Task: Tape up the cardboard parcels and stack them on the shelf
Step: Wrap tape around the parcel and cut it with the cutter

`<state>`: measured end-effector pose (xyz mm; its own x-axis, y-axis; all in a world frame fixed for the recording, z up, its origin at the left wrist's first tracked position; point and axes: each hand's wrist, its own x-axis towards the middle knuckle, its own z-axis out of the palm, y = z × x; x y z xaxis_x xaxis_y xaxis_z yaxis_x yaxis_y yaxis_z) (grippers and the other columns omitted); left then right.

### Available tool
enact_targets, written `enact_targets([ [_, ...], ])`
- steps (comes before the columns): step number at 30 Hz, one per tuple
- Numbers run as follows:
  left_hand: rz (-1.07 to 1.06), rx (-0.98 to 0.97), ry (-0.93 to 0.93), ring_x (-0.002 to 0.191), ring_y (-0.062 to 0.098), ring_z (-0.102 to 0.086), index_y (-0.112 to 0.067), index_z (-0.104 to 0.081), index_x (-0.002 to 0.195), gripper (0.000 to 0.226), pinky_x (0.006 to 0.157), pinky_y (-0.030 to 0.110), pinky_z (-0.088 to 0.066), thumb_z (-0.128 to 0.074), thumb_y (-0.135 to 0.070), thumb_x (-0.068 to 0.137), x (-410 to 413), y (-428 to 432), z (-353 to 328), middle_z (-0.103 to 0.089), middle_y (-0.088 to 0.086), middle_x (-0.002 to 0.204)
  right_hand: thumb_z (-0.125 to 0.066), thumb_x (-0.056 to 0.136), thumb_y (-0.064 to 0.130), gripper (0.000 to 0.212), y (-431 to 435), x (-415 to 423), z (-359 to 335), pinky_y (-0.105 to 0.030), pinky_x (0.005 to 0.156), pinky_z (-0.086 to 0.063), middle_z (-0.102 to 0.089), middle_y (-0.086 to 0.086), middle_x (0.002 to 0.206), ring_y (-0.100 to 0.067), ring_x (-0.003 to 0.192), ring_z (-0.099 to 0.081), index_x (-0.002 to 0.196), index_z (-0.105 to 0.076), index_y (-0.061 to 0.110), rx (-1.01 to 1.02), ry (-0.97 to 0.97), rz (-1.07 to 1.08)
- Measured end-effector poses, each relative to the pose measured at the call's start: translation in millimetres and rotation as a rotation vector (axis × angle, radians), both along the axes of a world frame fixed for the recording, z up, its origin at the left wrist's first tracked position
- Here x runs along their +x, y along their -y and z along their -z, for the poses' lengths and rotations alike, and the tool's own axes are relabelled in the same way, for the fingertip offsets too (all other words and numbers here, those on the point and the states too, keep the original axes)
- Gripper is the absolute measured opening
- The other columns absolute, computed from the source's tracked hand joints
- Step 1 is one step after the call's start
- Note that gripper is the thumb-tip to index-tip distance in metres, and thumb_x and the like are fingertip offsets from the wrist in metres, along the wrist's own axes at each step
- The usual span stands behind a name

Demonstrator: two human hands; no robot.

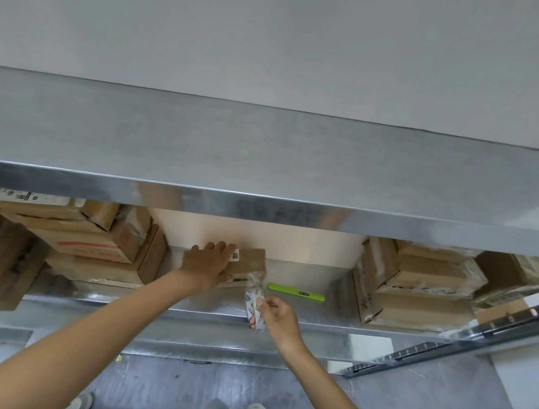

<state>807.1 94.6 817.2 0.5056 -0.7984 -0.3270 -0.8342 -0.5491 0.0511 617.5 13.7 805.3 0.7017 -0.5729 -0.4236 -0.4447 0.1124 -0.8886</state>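
Observation:
A small brown cardboard parcel [251,261] with a white label lies on the lower metal shelf [301,315], near the middle. My left hand [209,261] rests flat on its top with fingers spread. My right hand [277,313] grips a roll of clear printed tape [253,308] at the shelf's front edge. A strip of tape runs from the roll up to the parcel's right front corner.
Stacked parcels [91,242] fill the shelf's left side, and another stack [417,280] stands on the right. A green box cutter [295,293] lies just right of the small parcel. An upper metal shelf [265,158] overhangs. Loose metal rails [443,350] lean at lower right.

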Motion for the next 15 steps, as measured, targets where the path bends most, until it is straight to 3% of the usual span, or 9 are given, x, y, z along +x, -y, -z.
enact_targets([
  [3, -0.011, 0.003, 0.025, 0.124, 0.027, -0.041, -0.023, -0.017, 0.148, 0.066, 0.094, 0.043, -0.04, -0.05, -0.043, 0.096, 0, 5, 5, -0.039, 0.001, 0.141, -0.054, 0.096, 0.018, 0.017, 4, 6, 0, -0.009, 0.055, -0.044, -0.064, 0.004, 0.064, 0.002, 0.053, -0.059, 0.082, -0.061, 0.01, -0.086, -0.015, 0.038],
  [7, 0.002, -0.007, 0.046, 0.125, 0.027, -0.041, -0.021, -0.017, 0.148, 0.062, 0.094, 0.043, -0.039, -0.048, -0.04, 0.098, 5, 6, 6, -0.037, 0.002, 0.143, -0.055, 0.095, 0.019, 0.027, 6, 18, 1, -0.009, 0.051, -0.041, -0.061, 0.002, 0.055, 0.006, 0.042, -0.056, 0.079, -0.067, 0.001, -0.18, -0.028, 0.039],
  [9, 0.009, -0.013, 0.044, 0.125, 0.027, -0.04, -0.02, -0.018, 0.148, 0.06, 0.095, 0.043, -0.037, -0.048, -0.037, 0.098, 5, 7, 5, -0.037, 0.002, 0.143, -0.055, 0.094, 0.022, 0.033, 6, 23, 3, -0.015, 0.054, -0.044, -0.061, 0.007, 0.048, 0.0, 0.044, -0.058, 0.071, -0.066, 0.002, -0.207, -0.037, 0.045],
  [15, 0.026, -0.023, 0.071, 0.128, 0.027, -0.038, -0.019, -0.016, 0.15, 0.062, 0.103, 0.044, -0.032, -0.046, -0.037, 0.099, 9, 6, 12, -0.036, 0.003, 0.145, -0.055, 0.094, 0.027, 0.043, 4, 28, 15, -0.028, 0.06, -0.051, -0.064, -0.004, 0.049, -0.019, 0.05, -0.064, 0.053, -0.058, 0.014, -0.212, -0.07, 0.059],
])
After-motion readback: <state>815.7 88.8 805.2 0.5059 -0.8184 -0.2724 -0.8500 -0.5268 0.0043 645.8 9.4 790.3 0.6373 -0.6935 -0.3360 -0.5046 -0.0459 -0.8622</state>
